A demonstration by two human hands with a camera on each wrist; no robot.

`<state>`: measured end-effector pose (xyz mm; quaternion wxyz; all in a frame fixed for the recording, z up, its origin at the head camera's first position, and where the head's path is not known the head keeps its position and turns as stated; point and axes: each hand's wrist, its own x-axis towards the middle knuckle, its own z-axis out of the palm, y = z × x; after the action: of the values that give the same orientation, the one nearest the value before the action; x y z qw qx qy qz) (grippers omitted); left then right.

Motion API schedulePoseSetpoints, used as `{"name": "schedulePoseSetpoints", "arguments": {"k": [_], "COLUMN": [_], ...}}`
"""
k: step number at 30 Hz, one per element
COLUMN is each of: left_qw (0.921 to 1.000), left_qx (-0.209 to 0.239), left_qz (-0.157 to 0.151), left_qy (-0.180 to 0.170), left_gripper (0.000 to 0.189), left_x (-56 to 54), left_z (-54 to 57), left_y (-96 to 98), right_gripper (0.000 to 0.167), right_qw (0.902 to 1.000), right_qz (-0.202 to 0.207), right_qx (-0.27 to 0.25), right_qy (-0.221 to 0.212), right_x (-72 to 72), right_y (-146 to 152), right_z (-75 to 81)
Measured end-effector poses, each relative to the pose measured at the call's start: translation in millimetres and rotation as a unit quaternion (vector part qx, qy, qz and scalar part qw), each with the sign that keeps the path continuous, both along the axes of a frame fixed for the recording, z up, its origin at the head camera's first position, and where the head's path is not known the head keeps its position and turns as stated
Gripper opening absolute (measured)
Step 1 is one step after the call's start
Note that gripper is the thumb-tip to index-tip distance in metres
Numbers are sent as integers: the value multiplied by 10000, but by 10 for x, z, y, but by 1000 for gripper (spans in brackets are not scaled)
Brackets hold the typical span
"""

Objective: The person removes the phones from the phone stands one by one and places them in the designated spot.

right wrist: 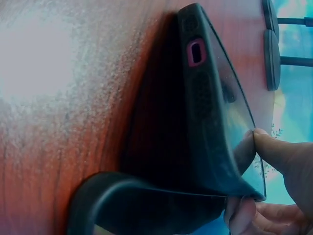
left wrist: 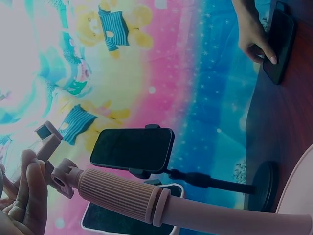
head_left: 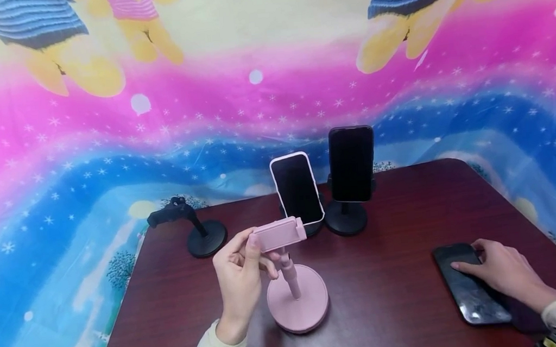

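My left hand (head_left: 241, 280) grips the left end of the holder (head_left: 280, 235) on a pink phone stand (head_left: 295, 305), thumb on its front face. The holder carries no phone, and its round base rests on the table. At the table's right side my right hand (head_left: 511, 272) holds a black phone (head_left: 465, 284) by its edge, thumb on the screen. In the right wrist view the cased phone (right wrist: 203, 112) is tilted up, its charging port end toward the camera.
Behind the pink stand, a white-framed phone (head_left: 297, 188) and a black phone (head_left: 353, 163) stand upright in black holders. A black phone stand (head_left: 207, 239) without a phone is at the back left. A patterned cloth (head_left: 263, 109) hangs behind the dark red table (head_left: 391, 306).
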<state>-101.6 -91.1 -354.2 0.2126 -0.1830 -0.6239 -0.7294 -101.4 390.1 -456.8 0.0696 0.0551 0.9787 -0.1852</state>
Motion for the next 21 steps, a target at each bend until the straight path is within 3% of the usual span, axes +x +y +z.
{"name": "schedulePoseSetpoints", "arguments": {"k": [21], "left_qw": [9996], "left_qx": [-50], "left_qz": [270], "left_qy": [-40], "left_gripper": [20], "left_x": [-95], "left_z": [20], "left_y": [-100], "right_gripper": [91], "right_qw": [9999], "right_qz": [9], "right_qx": [78], "right_qy": [-144], "right_x": [-16], "right_y": [34], "right_z": [-17]}}
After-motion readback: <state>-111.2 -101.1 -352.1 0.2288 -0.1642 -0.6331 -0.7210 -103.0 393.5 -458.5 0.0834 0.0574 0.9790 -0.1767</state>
